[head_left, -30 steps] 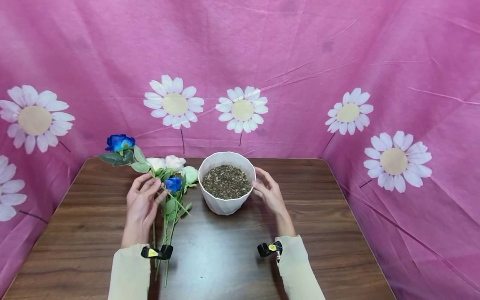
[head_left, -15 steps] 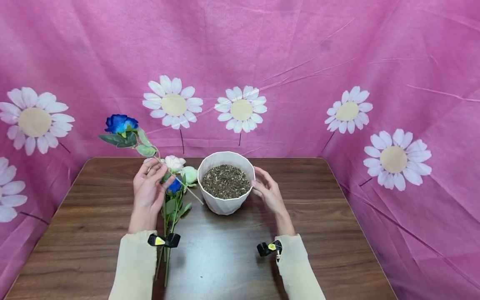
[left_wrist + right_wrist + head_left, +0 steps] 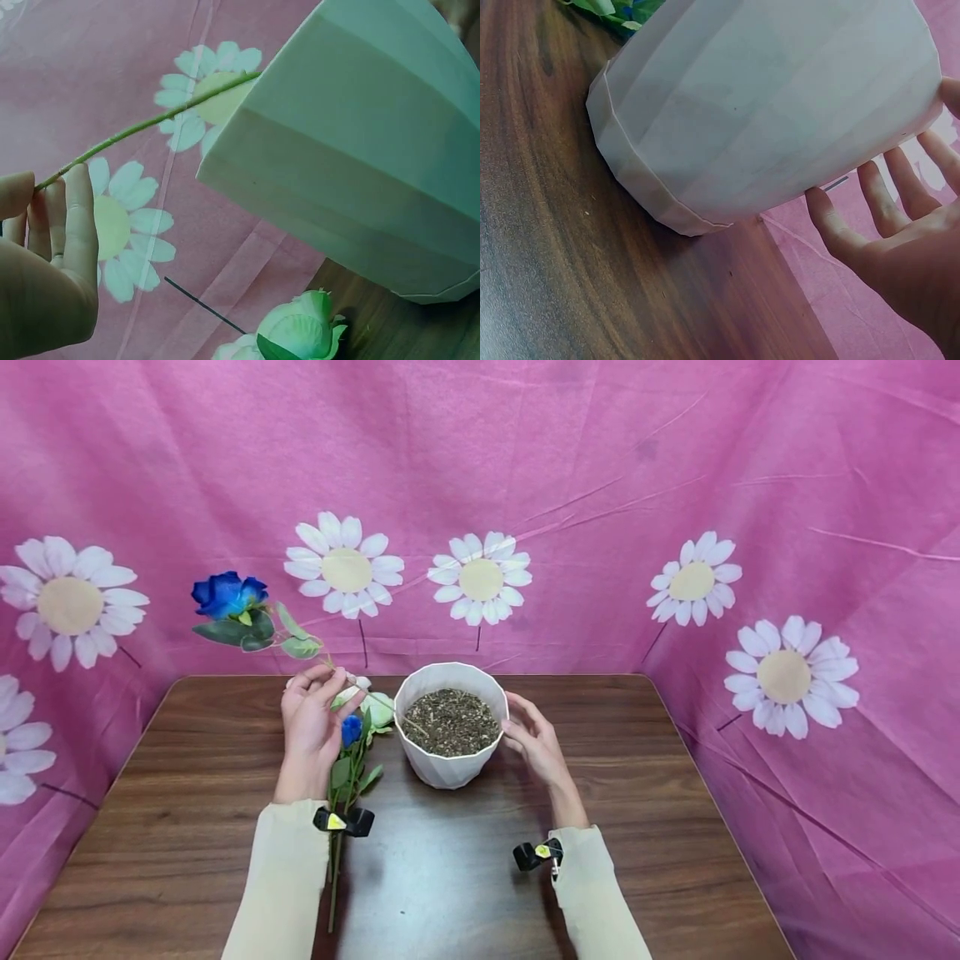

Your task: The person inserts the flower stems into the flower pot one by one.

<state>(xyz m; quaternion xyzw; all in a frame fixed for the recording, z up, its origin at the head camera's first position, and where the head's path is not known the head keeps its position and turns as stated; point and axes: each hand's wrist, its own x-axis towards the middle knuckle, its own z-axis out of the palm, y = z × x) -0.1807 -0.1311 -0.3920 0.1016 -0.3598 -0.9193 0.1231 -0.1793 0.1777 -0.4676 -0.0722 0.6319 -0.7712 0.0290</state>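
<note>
My left hand (image 3: pixel 311 727) pinches the green stem of a blue rose (image 3: pixel 228 595) between thumb and fingers. The bloom leans up to the left, and the stem (image 3: pixel 142 129) slants over the rim of a white faceted flowerpot (image 3: pixel 450 770). Its lower end lies over the dark soil (image 3: pixel 457 718) in the pot; whether it has entered the soil I cannot tell. On the pot's right side, my right hand (image 3: pixel 540 747) rests its fingertips against the outer wall, fingers spread and slightly bent, as the right wrist view shows.
Left of the pot, more flowers lie on the brown wooden table (image 3: pixel 637 827): a smaller blue rose (image 3: pixel 351 730) and a pale green bloom (image 3: pixel 377 710) among them, stems toward me. A pink cloth with printed daisies (image 3: pixel 480 578) hangs behind the table and along its sides.
My left hand has lifted the blue rose and moved right and away from me, bringing the stem's end from above the table to over the soil. The right hand stays on the pot.
</note>
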